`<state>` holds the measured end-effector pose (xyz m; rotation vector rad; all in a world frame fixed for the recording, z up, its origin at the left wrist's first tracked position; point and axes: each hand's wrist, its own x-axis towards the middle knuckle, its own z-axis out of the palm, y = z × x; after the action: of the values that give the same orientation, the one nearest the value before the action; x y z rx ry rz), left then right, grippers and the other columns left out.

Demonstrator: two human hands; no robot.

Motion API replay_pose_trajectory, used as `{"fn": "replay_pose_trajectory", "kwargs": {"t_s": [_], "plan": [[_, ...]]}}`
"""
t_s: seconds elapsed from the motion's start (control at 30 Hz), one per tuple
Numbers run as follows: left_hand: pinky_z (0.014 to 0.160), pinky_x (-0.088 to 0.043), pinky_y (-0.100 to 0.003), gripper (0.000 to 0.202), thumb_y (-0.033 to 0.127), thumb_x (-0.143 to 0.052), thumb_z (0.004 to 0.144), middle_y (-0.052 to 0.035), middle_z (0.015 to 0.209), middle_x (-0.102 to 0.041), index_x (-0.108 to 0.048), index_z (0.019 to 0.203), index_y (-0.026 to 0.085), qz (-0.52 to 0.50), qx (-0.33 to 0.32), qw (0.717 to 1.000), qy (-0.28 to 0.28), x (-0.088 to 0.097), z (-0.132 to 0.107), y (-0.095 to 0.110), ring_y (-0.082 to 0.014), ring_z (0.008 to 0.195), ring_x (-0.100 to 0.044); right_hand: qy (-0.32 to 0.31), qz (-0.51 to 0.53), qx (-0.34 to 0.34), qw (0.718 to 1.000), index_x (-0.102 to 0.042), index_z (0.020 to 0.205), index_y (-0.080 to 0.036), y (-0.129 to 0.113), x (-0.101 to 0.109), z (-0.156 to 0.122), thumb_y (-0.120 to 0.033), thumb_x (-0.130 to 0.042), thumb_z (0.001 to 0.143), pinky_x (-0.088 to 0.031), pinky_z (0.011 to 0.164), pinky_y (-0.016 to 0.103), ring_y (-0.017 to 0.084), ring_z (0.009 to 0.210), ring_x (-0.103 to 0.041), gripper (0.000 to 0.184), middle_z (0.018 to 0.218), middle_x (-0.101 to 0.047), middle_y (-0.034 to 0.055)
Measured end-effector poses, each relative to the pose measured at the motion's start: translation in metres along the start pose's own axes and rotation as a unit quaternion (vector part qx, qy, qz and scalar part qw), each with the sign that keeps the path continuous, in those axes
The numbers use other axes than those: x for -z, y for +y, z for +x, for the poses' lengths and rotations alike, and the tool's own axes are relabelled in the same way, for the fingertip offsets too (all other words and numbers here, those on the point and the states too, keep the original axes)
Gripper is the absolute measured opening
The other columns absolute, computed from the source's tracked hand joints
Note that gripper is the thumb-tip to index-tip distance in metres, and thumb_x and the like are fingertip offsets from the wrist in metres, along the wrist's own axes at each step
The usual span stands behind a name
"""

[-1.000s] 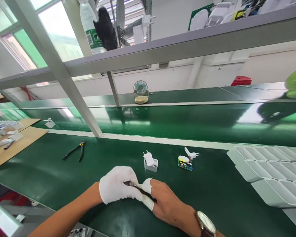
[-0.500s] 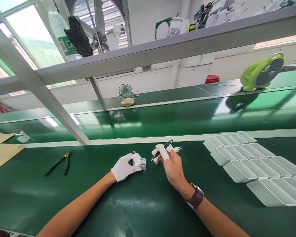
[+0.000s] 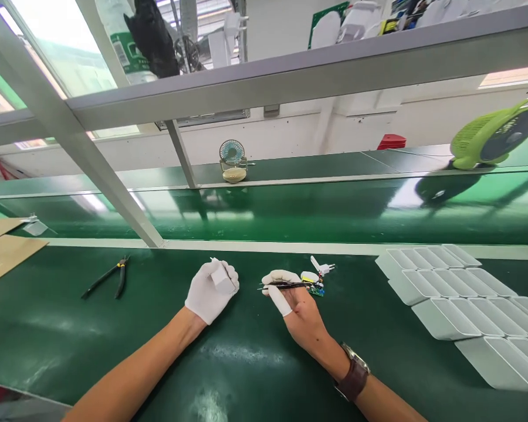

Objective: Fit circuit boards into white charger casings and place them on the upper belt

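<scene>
Two hands, left hand (image 3: 209,290) grip clamped on white charger shell (image 3: 222,280), right hand (image 3: 297,302) pinching tweezers (image 3: 286,286) by circuit board (image 3: 317,287)

A single view, from a camera worn on the person's head, faces forward and down across the green bench (image 3: 264,375). It sits close: both forearms enter from the bottom edge, and the left hand (image 3: 211,290) and right hand (image 3: 297,305) lie just below frame centre. The conveyor (image 3: 290,211) crosses mid-frame, a shelf rail (image 3: 317,73) spans the top, and trays (image 3: 457,293) fill the lower right.
</scene>
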<state>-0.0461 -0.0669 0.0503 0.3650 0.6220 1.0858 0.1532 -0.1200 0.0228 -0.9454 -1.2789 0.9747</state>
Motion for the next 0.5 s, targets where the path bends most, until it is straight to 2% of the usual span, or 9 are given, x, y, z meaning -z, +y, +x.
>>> {"fn": "replay_pose_trajectory", "kwargs": {"t_s": [0.17,0.27,0.33,0.5], "plan": [[0.074,-0.056,-0.033,0.028,0.046,-0.063,0.088,-0.0033,0.083,-0.061,-0.056,0.079,0.021,-0.062,0.034,0.996,0.061,0.004,0.001,0.000,-0.0167,0.082,-0.064,-0.045,-0.043,-0.042,0.997,-0.068,0.106,-0.026,-0.009,-0.006,-0.005,-0.047,-0.065,0.092,-0.063,0.091,0.041,0.021,0.090,-0.075,0.025,0.109,-0.073,0.0069],[0.068,-0.055,-0.028,0.019,0.035,-0.062,0.089,-0.0038,0.080,-0.058,-0.057,0.080,0.019,-0.077,0.056,0.993,0.062,0.006,0.002,0.000,-0.0144,0.075,-0.062,-0.056,-0.079,-0.062,0.993,-0.071,0.101,-0.026,-0.015,-0.006,-0.006,-0.046,-0.067,0.091,-0.064,0.089,0.041,0.023,0.086,-0.076,0.023,0.099,-0.076,0.0056],[0.064,-0.054,-0.026,0.013,0.030,-0.060,0.086,-0.0044,0.080,-0.058,-0.059,0.081,0.017,-0.105,0.079,0.990,0.059,0.007,0.002,0.000,-0.0136,0.073,-0.061,-0.061,-0.063,-0.070,0.994,-0.070,0.104,-0.025,-0.015,-0.006,-0.008,-0.045,-0.067,0.092,-0.064,0.090,0.040,0.023,0.089,-0.076,0.023,0.096,-0.077,0.0056],[0.064,-0.055,-0.025,0.014,0.030,-0.062,0.083,-0.0063,0.087,-0.061,-0.058,0.081,0.017,-0.172,0.126,0.974,0.081,0.009,0.000,-0.002,-0.0143,0.078,-0.063,-0.064,-0.002,-0.087,0.994,-0.068,0.115,-0.025,-0.012,-0.008,-0.013,-0.041,-0.067,0.093,-0.062,0.096,0.043,0.024,0.096,-0.077,0.027,0.108,-0.078,0.0066]]}}
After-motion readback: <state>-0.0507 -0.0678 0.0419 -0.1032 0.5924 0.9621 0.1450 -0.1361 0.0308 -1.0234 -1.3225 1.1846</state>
